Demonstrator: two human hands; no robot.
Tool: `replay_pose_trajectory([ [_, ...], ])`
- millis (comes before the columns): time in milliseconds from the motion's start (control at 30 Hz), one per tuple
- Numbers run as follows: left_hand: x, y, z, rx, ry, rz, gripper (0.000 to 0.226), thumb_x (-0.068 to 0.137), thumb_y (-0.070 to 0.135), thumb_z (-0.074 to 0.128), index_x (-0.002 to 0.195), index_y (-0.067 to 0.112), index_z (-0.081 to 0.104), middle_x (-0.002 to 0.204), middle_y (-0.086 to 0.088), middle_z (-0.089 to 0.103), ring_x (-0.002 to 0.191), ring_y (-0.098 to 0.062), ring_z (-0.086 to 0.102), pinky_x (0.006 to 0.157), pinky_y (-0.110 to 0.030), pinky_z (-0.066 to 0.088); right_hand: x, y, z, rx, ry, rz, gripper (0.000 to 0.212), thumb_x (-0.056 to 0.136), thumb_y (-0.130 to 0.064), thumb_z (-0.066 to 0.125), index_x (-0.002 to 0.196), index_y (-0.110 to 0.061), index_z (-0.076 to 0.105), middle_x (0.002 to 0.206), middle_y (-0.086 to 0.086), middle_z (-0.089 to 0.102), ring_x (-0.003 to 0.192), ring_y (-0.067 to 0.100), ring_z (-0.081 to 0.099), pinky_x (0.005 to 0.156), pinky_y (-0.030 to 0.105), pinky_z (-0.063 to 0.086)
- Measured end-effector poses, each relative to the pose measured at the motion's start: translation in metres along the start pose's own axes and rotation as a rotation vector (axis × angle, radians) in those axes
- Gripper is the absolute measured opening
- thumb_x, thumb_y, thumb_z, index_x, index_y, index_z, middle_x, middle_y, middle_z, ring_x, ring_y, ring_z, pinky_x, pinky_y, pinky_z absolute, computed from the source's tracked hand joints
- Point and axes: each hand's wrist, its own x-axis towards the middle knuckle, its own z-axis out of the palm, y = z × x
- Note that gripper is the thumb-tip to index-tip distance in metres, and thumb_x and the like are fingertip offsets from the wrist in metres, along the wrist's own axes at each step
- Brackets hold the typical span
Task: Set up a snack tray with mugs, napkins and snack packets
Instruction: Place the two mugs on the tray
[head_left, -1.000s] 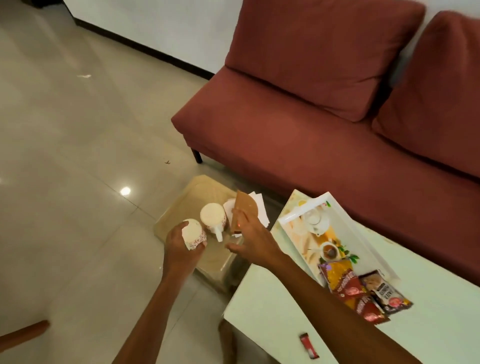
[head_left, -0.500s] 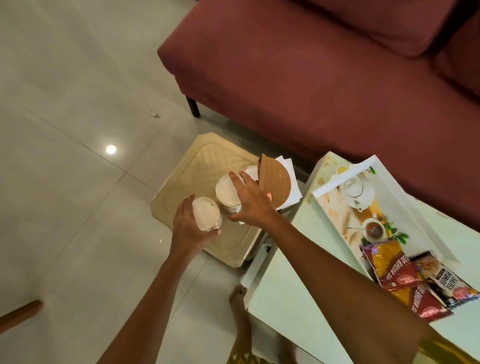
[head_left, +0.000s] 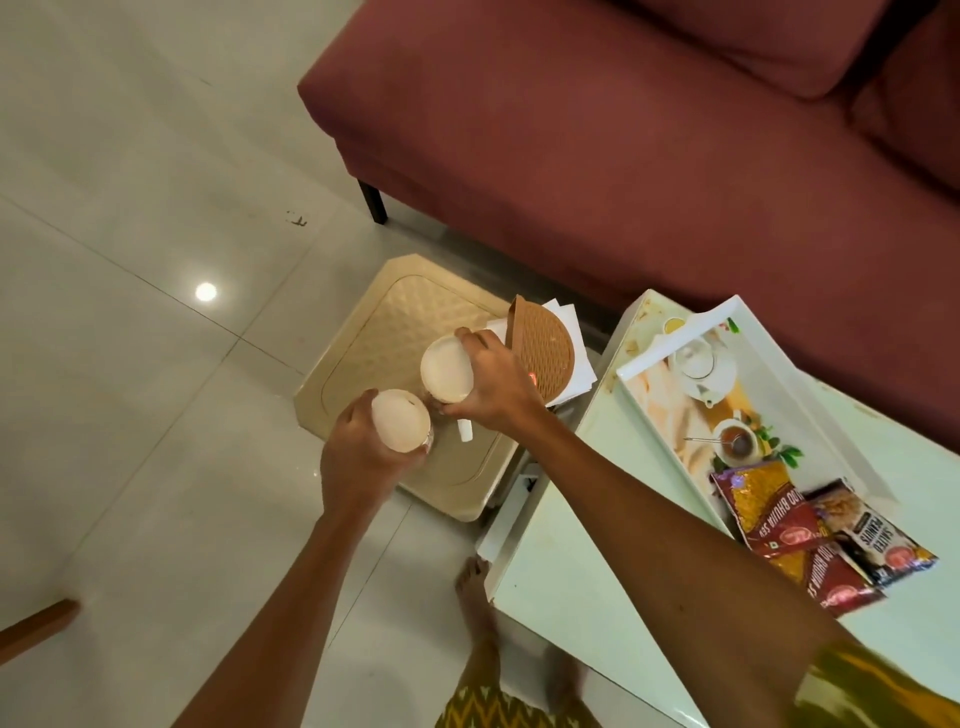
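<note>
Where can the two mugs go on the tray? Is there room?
Yes. The white rectangular tray is bare from its far rim down to the red-and-yellow snack packets; the teapot and cup there are only a printed picture. Its near end is crowded with packets. The pale table is also bare between the tray and its left edge.

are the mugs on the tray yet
Not yet: left hand grips one mug, right hand the other mug, over the beige stool, off the tray.
</note>
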Motion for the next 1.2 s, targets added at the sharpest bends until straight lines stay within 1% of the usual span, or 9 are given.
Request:
replay_pose_trajectory([
  [167,-0.019,0.018,-0.026,0.021,0.065,-0.033,0.073,0.050,0.038,0.084,0.113,0.015,0.056,0.103,-0.010,0.067,0.093,-0.031,0.062,0.073,-0.035,0.048,-0.043,-0.003,-0.029,0.093,0.081,0.005,0.095,0.062,-0.042,0.081,0.138,-0.012,0.032,0.137,0.008,0.044,0.120,0.026,0.045,0.094,0.039,0.045],
  [333,-0.045,0.068,-0.035,0.033,0.089,0.099,0.072,0.049,0.040,0.084,0.111,0.014,0.058,0.099,-0.009,0.068,0.086,-0.028,0.063,0.066,-0.031,0.047,-0.107,0.012,-0.070,0.191,0.202,0.057,0.095,0.060,-0.040,0.083,0.138,-0.015,0.034,0.138,0.005,0.043,0.119,0.023,0.045,0.091,0.033,0.045],
  [433,-0.062,0.107,-0.022,0.013,0.038,0.142,0.076,0.050,0.042,0.084,0.114,0.013,0.056,0.105,-0.010,0.067,0.091,-0.029,0.063,0.074,-0.038,0.052,-0.144,0.040,-0.099,0.192,0.273,0.118,0.094,0.059,-0.038,0.085,0.136,-0.016,0.036,0.135,0.004,0.047,0.118,0.021,0.047,0.090,0.028,0.042],
  [533,-0.082,0.146,0.005,0.031,-0.003,0.193,0.081,0.052,0.043,0.084,0.120,0.011,0.052,0.112,-0.010,0.065,0.097,-0.029,0.063,0.080,-0.038,0.051,-0.179,0.080,-0.129,0.150,0.312,0.182,0.095,0.058,-0.036,0.085,0.137,-0.015,0.036,0.136,0.004,0.047,0.120,0.020,0.046,0.093,0.031,0.042],
  [600,-0.094,0.167,0.026,0.011,-0.034,0.184,0.081,0.052,0.043,0.083,0.120,0.012,0.053,0.109,-0.010,0.067,0.096,-0.029,0.064,0.078,-0.037,0.051,-0.196,0.110,-0.146,0.125,0.320,0.225,0.096,0.056,-0.034,0.087,0.136,-0.016,0.037,0.136,0.004,0.046,0.120,0.021,0.045,0.093,0.032,0.042],
  [700,-0.107,0.197,0.065,-0.017,-0.080,0.151,0.074,0.052,0.044,0.082,0.114,0.013,0.057,0.098,-0.011,0.069,0.089,-0.030,0.064,0.072,-0.031,0.047,-0.216,0.165,-0.168,0.113,0.321,0.253,0.096,0.053,-0.026,0.088,0.135,-0.013,0.039,0.133,0.006,0.047,0.118,0.024,0.048,0.094,0.037,0.044],
  [800,-0.116,0.221,0.107,-0.076,-0.096,0.160,0.066,0.053,0.044,0.083,0.106,0.010,0.061,0.096,-0.012,0.071,0.088,-0.029,0.065,0.073,-0.031,0.048,-0.220,0.219,-0.184,0.074,0.286,0.253,0.096,0.054,-0.023,0.087,0.136,-0.012,0.038,0.134,0.007,0.045,0.119,0.024,0.047,0.096,0.037,0.042],
  [967,-0.112,0.248,0.181,-0.097,-0.163,0.089,0.083,0.051,0.054,0.080,0.116,0.009,0.052,0.113,-0.010,0.065,0.103,-0.027,0.061,0.086,-0.042,0.053,-0.203,0.296,-0.189,0.058,0.243,0.229,0.095,0.056,-0.021,0.087,0.137,-0.011,0.037,0.135,0.008,0.041,0.120,0.025,0.045,0.097,0.034,0.039],
  [1200,-0.099,0.266,0.260,-0.023,-0.130,0.027,0.096,0.051,0.058,0.078,0.122,0.006,0.041,0.121,-0.013,0.057,0.113,-0.031,0.055,0.091,-0.044,0.048,-0.171,0.365,-0.160,0.042,0.178,0.210,0.096,0.057,-0.014,0.086,0.138,-0.011,0.034,0.137,0.009,0.040,0.121,0.028,0.044,0.098,0.037,0.040],
])
